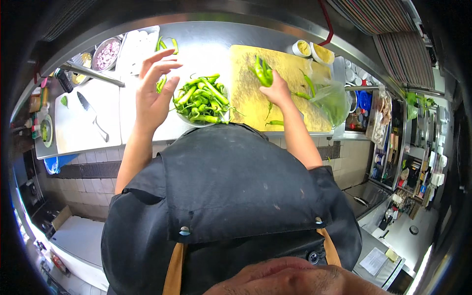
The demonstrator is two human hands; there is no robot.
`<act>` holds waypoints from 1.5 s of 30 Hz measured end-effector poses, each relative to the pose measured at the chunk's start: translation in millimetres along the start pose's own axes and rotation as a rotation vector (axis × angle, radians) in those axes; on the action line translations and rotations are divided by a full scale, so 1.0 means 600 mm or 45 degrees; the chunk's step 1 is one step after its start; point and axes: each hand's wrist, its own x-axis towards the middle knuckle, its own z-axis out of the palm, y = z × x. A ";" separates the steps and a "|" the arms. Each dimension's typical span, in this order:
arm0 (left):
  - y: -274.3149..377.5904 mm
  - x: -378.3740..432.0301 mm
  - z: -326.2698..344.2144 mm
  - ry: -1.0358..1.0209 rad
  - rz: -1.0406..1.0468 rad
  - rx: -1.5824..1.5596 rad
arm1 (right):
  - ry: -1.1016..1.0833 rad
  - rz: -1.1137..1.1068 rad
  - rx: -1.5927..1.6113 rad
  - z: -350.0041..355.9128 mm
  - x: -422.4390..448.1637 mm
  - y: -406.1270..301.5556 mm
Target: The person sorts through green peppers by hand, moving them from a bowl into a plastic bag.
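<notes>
Several green chili peppers (263, 70) are gripped in my right hand (277, 87), above a worn yellow cutting board (247, 94). A dark object behind those peppers is too hidden to name. My left hand (156, 94) is raised with its fingers apart and nothing in it, left of a bowl heaped with green peppers (202, 97). More loose peppers (309, 84) lie on the yellow board's right part, beside a clear plastic bag (333, 101) with green contents. A few peppers (174, 45) rest on the steel counter beyond my left hand.
On the left, a kitchen knife (90, 112) lies on a white cutting board (68, 127). A bowl of chopped red onion (107, 54) and a white tray (138, 44) stand at the back left. Two white tubs (302, 48) of yellow food are behind the yellow board. A steel shelf edge (206, 17) runs overhead.
</notes>
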 end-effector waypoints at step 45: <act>0.142 -0.030 0.174 -0.520 -0.670 -1.456 | -0.157 -0.188 -0.267 0.029 -0.159 0.243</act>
